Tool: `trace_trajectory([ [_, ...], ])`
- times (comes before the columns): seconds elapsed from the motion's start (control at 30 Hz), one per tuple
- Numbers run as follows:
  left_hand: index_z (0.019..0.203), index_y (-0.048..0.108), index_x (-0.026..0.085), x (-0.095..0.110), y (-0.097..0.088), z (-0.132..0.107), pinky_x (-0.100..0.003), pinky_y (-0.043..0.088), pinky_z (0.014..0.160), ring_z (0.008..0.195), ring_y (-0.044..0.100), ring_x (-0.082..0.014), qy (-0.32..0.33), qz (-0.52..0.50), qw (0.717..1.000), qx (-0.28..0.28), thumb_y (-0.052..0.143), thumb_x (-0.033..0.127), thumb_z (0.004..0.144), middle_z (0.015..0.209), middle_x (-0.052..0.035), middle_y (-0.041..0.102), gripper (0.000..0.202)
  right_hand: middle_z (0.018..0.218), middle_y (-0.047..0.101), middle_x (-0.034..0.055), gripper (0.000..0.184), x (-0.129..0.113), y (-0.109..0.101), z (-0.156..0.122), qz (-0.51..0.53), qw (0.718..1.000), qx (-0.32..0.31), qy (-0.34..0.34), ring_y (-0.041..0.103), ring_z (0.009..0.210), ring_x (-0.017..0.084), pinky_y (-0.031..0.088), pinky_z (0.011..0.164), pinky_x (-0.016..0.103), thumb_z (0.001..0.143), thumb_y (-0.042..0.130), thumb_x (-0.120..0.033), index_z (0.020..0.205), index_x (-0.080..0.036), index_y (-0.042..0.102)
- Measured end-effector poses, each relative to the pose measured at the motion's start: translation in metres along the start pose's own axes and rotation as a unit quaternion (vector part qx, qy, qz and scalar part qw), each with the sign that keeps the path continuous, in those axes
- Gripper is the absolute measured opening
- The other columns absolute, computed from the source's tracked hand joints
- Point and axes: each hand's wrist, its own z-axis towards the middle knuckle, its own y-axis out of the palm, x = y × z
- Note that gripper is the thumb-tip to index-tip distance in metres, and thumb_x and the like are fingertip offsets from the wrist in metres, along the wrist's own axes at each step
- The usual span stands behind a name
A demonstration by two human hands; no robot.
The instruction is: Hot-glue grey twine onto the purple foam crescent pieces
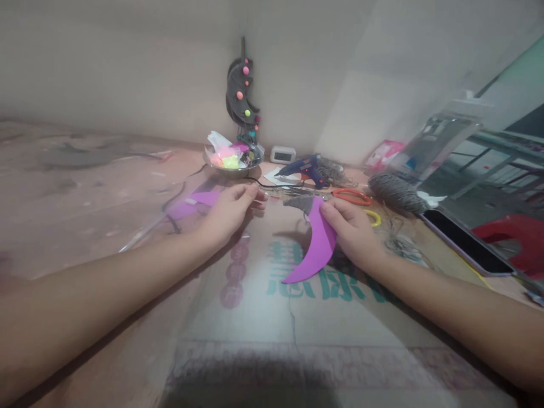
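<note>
My right hand (352,231) grips a purple crescent-shaped foam or card cutout (318,246) by its outer edge. Grey yarn (300,203) covers the crescent's upper tip, and a short strand dangles below it. To the left, my left hand (238,212) is held apart from the crescent, with thumb and fingers curled together. Whatever may be between those fingertips is too small and blurred to make out. Behind my left wrist lies another purple piece (187,205) on the table.
A printed cardboard sheet (263,323) lies beneath my hands. Behind stand a metal bowl (233,170), a small digital clock (283,154) and a blue glue gun (304,168). Orange-handled scissors (352,196), a grey yarn ball (395,191) and a phone (470,243) lie at right. A decorated grey crescent (238,93) leans on the wall.
</note>
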Motion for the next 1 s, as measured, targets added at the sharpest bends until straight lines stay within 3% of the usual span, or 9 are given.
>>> trace_trajectory([
  [0.27, 0.086, 0.061, 0.018, -0.004, -0.003, -0.004, -0.021, 0.041, 0.053, 0.067, 0.06, -0.0136, 0.019, 0.082, 0.996, -0.024, 0.064, 0.047, 0.078, 0.084, -0.0031, 0.066, 0.031, 0.06, 0.045, -0.0027, 0.038, 0.003, 0.003, 0.007, 0.009, 0.997, -0.078, 0.026, 0.042, 0.055, 0.01, 0.031, 0.048, 0.022, 0.089, 0.049, -0.047, 0.065, -0.018, 0.049],
  [0.43, 0.079, 0.06, 0.016, 0.0, 0.0, -0.008, -0.022, 0.041, 0.053, 0.068, 0.061, -0.0146, 0.031, 0.108, 0.991, -0.069, 0.049, 0.054, 0.086, 0.083, -0.0055, 0.066, 0.04, 0.06, 0.045, -0.0025, 0.035, 0.0, 0.004, 0.007, -0.026, 0.995, -0.098, 0.008, 0.042, 0.056, 0.01, 0.032, 0.05, 0.023, 0.09, 0.046, -0.043, 0.065, -0.018, 0.048],
  [0.6, 0.097, 0.063, 0.017, -0.005, 0.002, -0.008, -0.024, 0.045, 0.067, 0.078, 0.061, -0.0154, 0.072, 0.125, 0.985, -0.095, 0.054, 0.036, 0.085, 0.087, -0.0038, 0.067, 0.025, 0.059, 0.044, -0.0028, 0.035, 0.0, 0.004, 0.007, -0.04, 0.989, -0.141, -0.001, 0.041, 0.055, 0.01, 0.033, 0.05, 0.023, 0.089, 0.046, -0.042, 0.064, -0.018, 0.048],
  [0.73, 0.105, 0.061, 0.019, -0.004, 0.001, -0.012, -0.025, 0.043, 0.065, 0.07, 0.059, -0.0142, 0.093, 0.172, 0.975, -0.11, 0.046, 0.038, 0.089, 0.076, -0.0001, 0.063, 0.029, 0.059, 0.045, -0.003, 0.035, 0.0, 0.004, 0.007, -0.04, 0.989, -0.144, 0.006, 0.042, 0.055, 0.01, 0.033, 0.05, 0.022, 0.089, 0.047, -0.043, 0.065, -0.018, 0.049],
  [0.83, 0.096, 0.065, 0.019, 0.003, 0.002, -0.016, -0.025, 0.041, 0.065, 0.071, 0.057, -0.0153, 0.115, 0.211, 0.964, -0.113, 0.041, 0.047, 0.091, 0.073, -0.0005, 0.061, 0.037, 0.059, 0.045, -0.0031, 0.035, -0.001, 0.005, 0.007, -0.048, 0.989, -0.142, 0.002, 0.042, 0.055, 0.01, 0.033, 0.05, 0.022, 0.089, 0.047, -0.042, 0.064, -0.018, 0.049],
  [1.0, 0.077, 0.065, 0.018, 0.01, 0.005, -0.02, -0.026, 0.035, 0.059, 0.069, 0.053, -0.016, 0.112, 0.285, 0.932, -0.192, 0.049, 0.053, 0.084, 0.073, -0.0008, 0.062, 0.04, 0.06, 0.046, -0.0029, 0.035, 0.002, 0.006, 0.006, -0.063, 0.988, -0.14, -0.007, 0.043, 0.055, 0.01, 0.033, 0.05, 0.022, 0.09, 0.046, -0.042, 0.065, -0.017, 0.05],
])
